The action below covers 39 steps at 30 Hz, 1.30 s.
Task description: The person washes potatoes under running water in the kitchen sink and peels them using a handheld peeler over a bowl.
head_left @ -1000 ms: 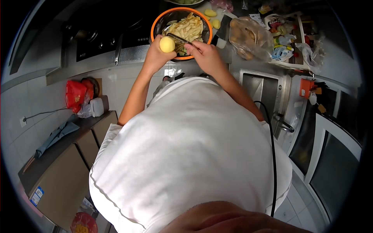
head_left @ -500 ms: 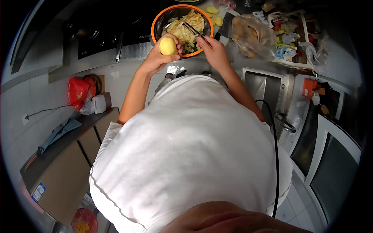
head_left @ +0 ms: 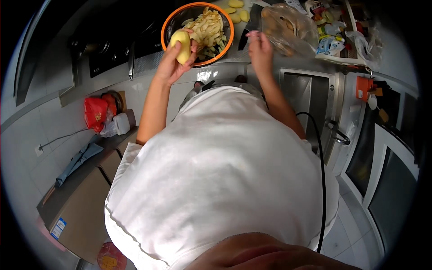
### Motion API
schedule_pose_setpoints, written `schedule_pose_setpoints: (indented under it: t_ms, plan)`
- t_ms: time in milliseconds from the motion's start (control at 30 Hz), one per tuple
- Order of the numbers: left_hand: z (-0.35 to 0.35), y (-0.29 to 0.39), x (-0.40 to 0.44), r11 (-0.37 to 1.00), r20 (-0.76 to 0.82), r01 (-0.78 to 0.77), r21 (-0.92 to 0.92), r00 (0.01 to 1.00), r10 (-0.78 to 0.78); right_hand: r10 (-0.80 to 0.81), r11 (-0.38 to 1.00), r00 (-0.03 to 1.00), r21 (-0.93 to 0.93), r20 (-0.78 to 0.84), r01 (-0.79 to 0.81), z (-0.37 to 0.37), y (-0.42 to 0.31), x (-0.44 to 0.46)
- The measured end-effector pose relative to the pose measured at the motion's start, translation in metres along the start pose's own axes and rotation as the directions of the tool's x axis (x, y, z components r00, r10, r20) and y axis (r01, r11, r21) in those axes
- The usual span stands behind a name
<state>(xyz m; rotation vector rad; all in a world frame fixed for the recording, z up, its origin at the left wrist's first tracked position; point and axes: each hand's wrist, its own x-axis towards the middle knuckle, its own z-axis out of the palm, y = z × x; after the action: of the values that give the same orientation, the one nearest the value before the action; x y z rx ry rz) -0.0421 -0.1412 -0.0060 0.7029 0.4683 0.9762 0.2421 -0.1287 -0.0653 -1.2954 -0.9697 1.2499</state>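
My left hand [head_left: 175, 60] is closed around a peeled yellow potato [head_left: 183, 47], held over the near left rim of an orange-rimmed bowl [head_left: 232, 33]. Pale peelings [head_left: 209, 27] are heaped inside the bowl, with some darker green scraps near its front. To the right of the bowl, my right hand [head_left: 261, 50] has curled fingers. At its fingertips is a dark, blurred peeler [head_left: 243, 39], close to the counter surface; the exact grip is hard to make out. Several peeled potatoes [head_left: 235, 10] lie behind, to the right of the bowl.
A clear plastic bag of unpeeled potatoes [head_left: 288, 29] sits right of my right hand. Beyond it stands a crate [head_left: 355, 51] of mixed packages. A sink [head_left: 308, 92] lies nearer on the right; a dark cooktop [head_left: 112, 54] is on the left. A black cable [head_left: 323, 189] hangs along my side.
My right hand has moved right, away from the bowl, taking the peeler off the peelings. The left hand still holds the potato, now tilted differently. The whole view has shifted slightly.
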Motion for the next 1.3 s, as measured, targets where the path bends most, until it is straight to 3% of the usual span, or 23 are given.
schedule_pose_setpoints:
  t_ms: [67, 200, 267, 300, 333, 400, 467, 500, 533, 567, 600, 633, 667, 700, 733, 800, 867, 967, 1133, 1200, 1300]
  plan:
    - [0.01, 0.012, 0.013, 0.998, -0.12, 0.035, 0.053, 0.992, -0.029, 0.03, 0.996, 0.996, 0.087, -0.079, -0.023, -0.016, 0.002, 0.011]
    - [0.028, 0.036, 0.06, 0.887, -0.279, 0.126, 0.444, 0.96, 0.003, -0.041, 0.999, 0.984, -0.017, -0.175, 0.038, -0.051, 0.037, 0.051]
    - [0.032, 0.042, 0.095, 0.8, -0.29, 0.175, 0.573, 0.957, -0.002, -0.084, 0.965, 0.982, -0.261, -0.171, 0.037, -0.066, 0.063, 0.078]
    - [0.035, 0.045, 0.114, 0.757, -0.307, 0.231, 0.612, 0.951, -0.042, -0.077, 0.966, 0.981, -0.255, -0.177, 0.03, -0.068, 0.078, 0.094]
    - [0.019, 0.041, 0.14, 0.599, -0.29, 0.223, 0.769, 0.957, 0.015, -0.124, 0.952, 0.978, -0.298, -0.168, 0.07, -0.069, 0.096, 0.112]
    - [0.015, 0.032, 0.191, 0.597, -0.108, 0.093, 0.797, 0.994, -0.011, -0.165, 0.937, 0.973, -0.333, -0.163, 0.103, -0.068, 0.116, 0.145]
    - [-0.002, 0.022, 0.243, 0.343, -0.163, 0.226, 0.911, 0.966, -0.203, -0.006, 0.87, 0.988, -0.489, -0.152, -0.069, -0.059, 0.119, 0.176]
    - [-0.008, 0.015, 0.262, 0.22, -0.219, 0.28, 0.935, 0.939, -0.265, -0.011, 0.782, 0.985, -0.616, -0.17, -0.097, -0.055, 0.117, 0.19]
    - [-0.013, 0.011, 0.281, 0.09, -0.279, 0.321, 0.943, 0.906, -0.317, -0.006, 0.786, 0.985, -0.609, -0.171, -0.101, -0.053, 0.126, 0.202]
    - [-0.092, -0.024, 0.315, -0.296, -0.106, 0.033, 0.955, 0.966, -0.234, -0.022, 0.76, 0.984, -0.643, -0.178, -0.1, -0.05, 0.137, 0.22]
    - [-0.092, -0.026, 0.327, -0.302, -0.111, 0.036, 0.953, 0.965, -0.237, -0.036, 0.731, 0.983, -0.675, -0.183, -0.098, -0.047, 0.147, 0.236]
    - [-0.083, -0.028, 0.339, -0.284, -0.377, 0.285, 0.915, 0.855, -0.357, -0.021, 0.676, 0.985, -0.729, -0.171, -0.112, -0.045, 0.154, 0.248]
    - [-0.076, -0.029, 0.347, -0.298, -0.591, 0.512, 0.805, 0.658, -0.467, -0.016, 0.68, 0.985, -0.724, -0.171, -0.115, -0.042, 0.158, 0.254]
    - [-0.059, -0.029, 0.327, -0.322, -0.461, 0.359, 0.876, 0.82, -0.34, 0.02, 0.62, 0.987, -0.772, -0.16, -0.138, -0.037, 0.159, 0.261]
    - [-0.068, -0.037, 0.337, -0.328, -0.464, 0.359, 0.874, 0.819, -0.338, 0.055, 0.557, 0.987, -0.816, -0.151, -0.156, -0.031, 0.158, 0.266]
    - [-0.109, -0.066, 0.358, -0.419, -0.685, 0.546, 0.726, 0.632, -0.362, 0.122, 0.549, 0.982, -0.814, -0.146, -0.189, -0.021, 0.143, 0.267]
    - [-0.145, -0.083, 0.364, -0.389, -0.699, 0.581, 0.714, 0.615, -0.364, 0.043, 0.489, 0.987, -0.858, -0.158, -0.158, -0.014, 0.143, 0.275]
    - [-0.169, -0.095, 0.368, -0.337, -0.742, 0.668, 0.664, 0.532, -0.407, 0.098, 0.451, 0.985, -0.876, -0.143, -0.172, -0.006, 0.135, 0.284]
    - [-0.19, -0.102, 0.372, -0.317, -0.731, 0.661, 0.68, 0.573, -0.371, 0.062, 0.396, 0.991, -0.908, -0.122, -0.137, 0.0, 0.158, 0.308]
    - [-0.183, -0.1, 0.371, -0.526, -0.718, 0.507, 0.683, 0.599, -0.355, 0.06, 0.36, 0.993, -0.925, -0.105, -0.12, -0.003, 0.168, 0.317]
    - [-0.151, -0.081, 0.368, -0.586, -0.699, 0.415, 0.696, 0.578, -0.42, 0.089, 0.361, 0.994, -0.929, -0.057, -0.085, -0.01, 0.151, 0.309]
